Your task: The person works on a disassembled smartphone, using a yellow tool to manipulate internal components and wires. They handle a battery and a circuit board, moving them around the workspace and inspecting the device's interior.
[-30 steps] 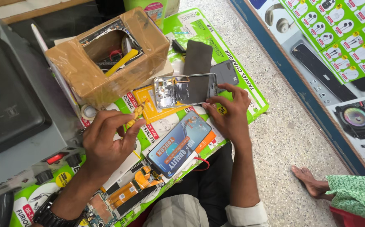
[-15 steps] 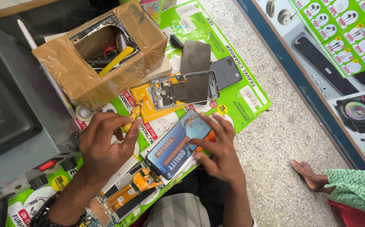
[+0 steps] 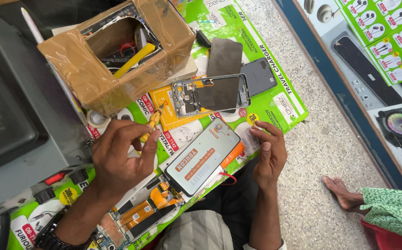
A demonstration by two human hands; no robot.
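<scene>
Left hand (image 3: 122, 155) pinches a slim yellow-handled screwdriver (image 3: 152, 121) — right hand (image 3: 269, 155), loosely open, fingertips a thin rectangular phone screen panel (image 3: 204, 157) — light, brittle, best held by its edges.

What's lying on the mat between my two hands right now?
In the head view, a phone display panel with an orange-and-white protective film lies diagonally between the left hand, which pinches a small yellow-handled screwdriver, and the right hand, whose fingers touch its upper right edge.

Left hand (image 3: 120, 155) pinches a yellow screwdriver (image 3: 153, 121) (right hand (image 3: 269, 155) bare)
</scene>
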